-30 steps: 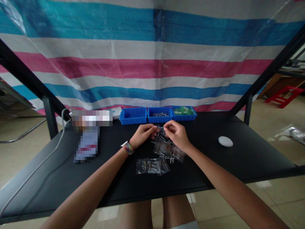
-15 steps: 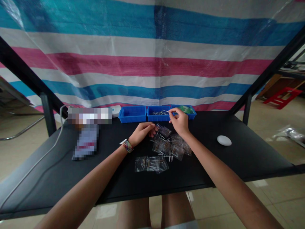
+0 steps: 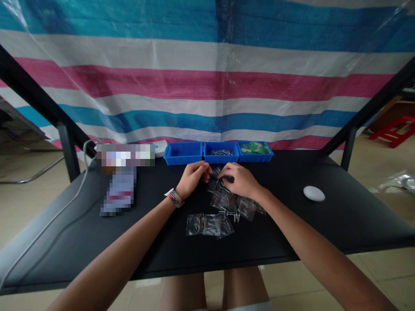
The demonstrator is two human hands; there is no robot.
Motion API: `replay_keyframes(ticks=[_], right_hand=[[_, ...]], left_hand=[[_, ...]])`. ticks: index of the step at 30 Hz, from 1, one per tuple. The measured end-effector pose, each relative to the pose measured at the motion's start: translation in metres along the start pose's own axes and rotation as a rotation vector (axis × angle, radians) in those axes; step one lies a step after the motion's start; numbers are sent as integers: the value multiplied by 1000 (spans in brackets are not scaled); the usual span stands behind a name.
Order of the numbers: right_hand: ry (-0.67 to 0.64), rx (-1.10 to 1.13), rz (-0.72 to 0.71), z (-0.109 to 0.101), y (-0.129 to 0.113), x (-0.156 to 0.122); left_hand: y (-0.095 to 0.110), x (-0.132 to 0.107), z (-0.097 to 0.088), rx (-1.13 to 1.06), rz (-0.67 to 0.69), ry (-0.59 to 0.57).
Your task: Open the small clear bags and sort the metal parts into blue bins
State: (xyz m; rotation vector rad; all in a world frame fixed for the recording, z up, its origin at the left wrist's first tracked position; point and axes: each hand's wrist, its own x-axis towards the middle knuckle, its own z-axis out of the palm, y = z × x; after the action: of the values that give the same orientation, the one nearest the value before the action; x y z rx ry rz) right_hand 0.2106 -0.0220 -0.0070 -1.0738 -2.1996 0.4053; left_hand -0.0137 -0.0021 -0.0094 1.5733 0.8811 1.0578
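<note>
My left hand (image 3: 194, 176) is closed beside the pile, its thumb and forefinger pinching the edge of a small clear plastic bag (image 3: 217, 172). Just to its right, my right hand (image 3: 239, 178) reaches down with bent fingers over the same bag; what its fingertips hold is hidden. Beneath and in front of my hands lies a heap of clear bags (image 3: 223, 200) with brass-coloured pieces inside, mixed with loose thin metal pins (image 3: 231, 213). Nearer the front edge, several more filled bags (image 3: 210, 224) overlap in a row.
Along the back stand three blue bins: an empty one (image 3: 184, 150), one with metal pins (image 3: 222, 152), and one with green packets (image 3: 256, 148). A white oval object (image 3: 314, 193) lies right. A white cable (image 3: 76, 190) crosses the left side of the black table (image 3: 272, 242).
My right hand has come down from the middle bin, where it held a thin metal pin, to the bags beside my left hand. My left hand has barely moved.
</note>
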Motion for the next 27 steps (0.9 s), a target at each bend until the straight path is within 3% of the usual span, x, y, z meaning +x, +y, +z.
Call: replay_keyframes(ticks=[3,8,20,27], right_hand=[[-6,-79,22,6,-3,-4],[5,-64,45,10,-5,-1],[261,244,134,11,-10,2],[303,346,166,11,-13,2]], left_hand=[[0,1,-2,10,11,56],[1,0,-1,18,5,34],[3,-3,3,79,26,-63],[0,-2,4,99,35,-26]])
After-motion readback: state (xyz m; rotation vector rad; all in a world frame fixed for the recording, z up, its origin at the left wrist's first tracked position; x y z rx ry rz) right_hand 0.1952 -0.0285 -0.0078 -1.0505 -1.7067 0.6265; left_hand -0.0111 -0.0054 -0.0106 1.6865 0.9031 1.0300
